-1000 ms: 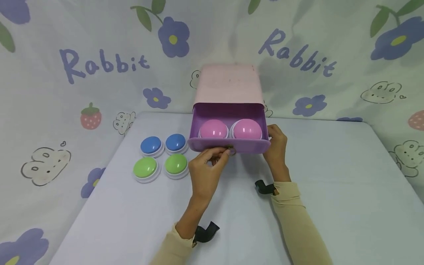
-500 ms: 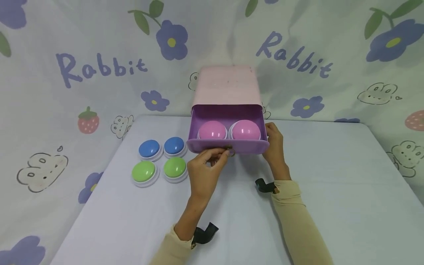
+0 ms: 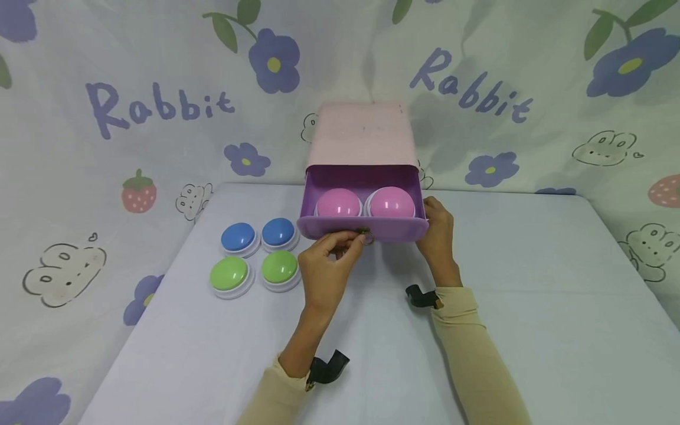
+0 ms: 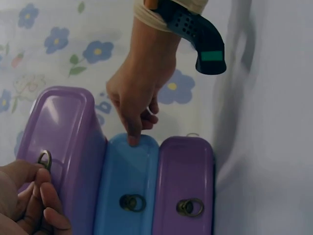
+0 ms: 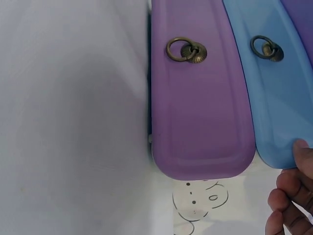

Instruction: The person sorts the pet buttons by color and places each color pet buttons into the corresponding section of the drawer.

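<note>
A small chest of drawers with a pale pink top (image 3: 363,134) stands at the back of the table. Its purple top drawer (image 3: 395,230) is pulled out, with two pink dome-shaped push buttons (image 3: 339,202) side by side inside. My left hand (image 3: 325,268) pinches the brass ring pull (image 4: 47,153) of that drawer between thumb and finger. At the chest's right side, my right hand (image 3: 437,235) rests its thumb on the corner of the closed blue middle drawer (image 4: 123,169), its other fingers loosely bent beside it. Below that is a closed purple bottom drawer (image 5: 205,115).
Left of the chest, two blue push buttons (image 3: 278,231) and two green push buttons (image 3: 228,273) with white bases sit on the white table (image 3: 531,330). A curtain (image 3: 175,53) printed with flowers and rabbits hangs close behind the chest.
The top drawer has slid in very slightly, with my left hand still on its ring. My right hand stays at the chest's side; the head view has shifted a little.
</note>
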`<state>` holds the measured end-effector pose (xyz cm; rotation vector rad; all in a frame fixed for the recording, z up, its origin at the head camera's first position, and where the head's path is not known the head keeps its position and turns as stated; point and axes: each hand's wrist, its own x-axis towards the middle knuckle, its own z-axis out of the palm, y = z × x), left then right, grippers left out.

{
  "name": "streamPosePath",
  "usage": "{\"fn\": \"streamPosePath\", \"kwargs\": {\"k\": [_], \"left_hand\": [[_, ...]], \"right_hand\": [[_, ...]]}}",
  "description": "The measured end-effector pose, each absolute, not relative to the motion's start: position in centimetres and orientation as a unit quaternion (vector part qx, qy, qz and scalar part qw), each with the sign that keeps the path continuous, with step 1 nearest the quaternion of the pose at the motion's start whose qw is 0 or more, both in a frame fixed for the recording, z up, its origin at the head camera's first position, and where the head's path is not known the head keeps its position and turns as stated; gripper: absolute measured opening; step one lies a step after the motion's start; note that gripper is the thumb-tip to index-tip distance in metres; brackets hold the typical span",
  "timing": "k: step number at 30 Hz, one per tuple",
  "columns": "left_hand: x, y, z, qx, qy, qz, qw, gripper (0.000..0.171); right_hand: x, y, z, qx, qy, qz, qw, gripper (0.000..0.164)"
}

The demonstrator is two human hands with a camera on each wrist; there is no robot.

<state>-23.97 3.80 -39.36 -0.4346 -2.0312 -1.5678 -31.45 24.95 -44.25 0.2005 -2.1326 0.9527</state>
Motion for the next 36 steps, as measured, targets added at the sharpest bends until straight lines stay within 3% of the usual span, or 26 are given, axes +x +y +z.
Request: {"fn": "streamPosePath", "kwargs": {"k": [12, 36], "left_hand": [[-25.4, 4.1, -39.4, -0.17, -0.753, -0.57, 0.28, 0.011], [-29.6, 4.8, -39.4, -0.166, -0.735, -0.585, 0.302, 0.014]], "right_hand": [[-31.7, 25.1, -44.6, 0.069, -0.832, 0.385, 0.394, 0.021], [-31.8, 24.8, -44.5, 0.056, -0.826, 0.409, 0.384, 0.008]]}}
